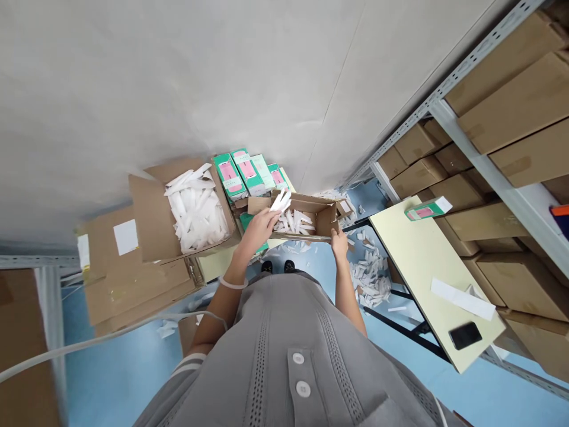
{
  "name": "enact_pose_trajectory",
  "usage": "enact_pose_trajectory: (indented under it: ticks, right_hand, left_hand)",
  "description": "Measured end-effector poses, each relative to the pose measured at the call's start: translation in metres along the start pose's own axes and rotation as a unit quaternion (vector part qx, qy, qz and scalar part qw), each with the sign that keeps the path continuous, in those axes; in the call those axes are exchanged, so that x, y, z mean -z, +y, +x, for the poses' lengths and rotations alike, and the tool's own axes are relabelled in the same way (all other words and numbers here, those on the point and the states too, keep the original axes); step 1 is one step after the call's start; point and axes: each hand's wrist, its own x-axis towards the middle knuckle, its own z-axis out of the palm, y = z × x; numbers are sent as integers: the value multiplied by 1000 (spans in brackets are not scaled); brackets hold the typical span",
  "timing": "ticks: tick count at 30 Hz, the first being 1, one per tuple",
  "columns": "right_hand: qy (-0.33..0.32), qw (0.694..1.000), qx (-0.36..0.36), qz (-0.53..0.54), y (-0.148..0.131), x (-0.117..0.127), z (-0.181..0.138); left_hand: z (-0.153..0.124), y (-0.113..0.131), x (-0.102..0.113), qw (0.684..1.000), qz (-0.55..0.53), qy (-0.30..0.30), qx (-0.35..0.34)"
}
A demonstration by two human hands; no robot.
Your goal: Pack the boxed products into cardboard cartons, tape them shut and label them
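Observation:
My left hand [259, 230] is closed on a small bunch of white paper-like strips [281, 200], held over the left end of a small open cardboard box [325, 214]. More white strips [295, 222] lie inside that box, mostly toward its left. With fingers wrapped round its right end, my right hand [339, 244] grips the same box. To the left stands a larger open carton [150, 220] heaped with similar white strips [195, 207]. Several green and pink boxes [230, 177] are lined up behind, by the wall.
At the right, a pale table [409, 249] carries a phone [464, 336], a white strip [462, 298] and a green box [428, 209]. Shelves of cartons [511, 219] stand beyond it. Scraps [371, 277] litter the blue floor. A white cable [111, 332] crosses at left.

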Motion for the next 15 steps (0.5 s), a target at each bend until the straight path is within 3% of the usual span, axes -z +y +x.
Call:
enact_pose_trajectory:
  ticks: [7, 15]
  right_hand:
    - [11, 1000, 4, 11, 1, 0, -3]
    - [-1, 1000, 1, 0, -9, 3, 2]
  left_hand:
    - [1, -9, -6, 995, 50, -62, 64]
    - [1, -15, -10, 992, 64, -79, 69]
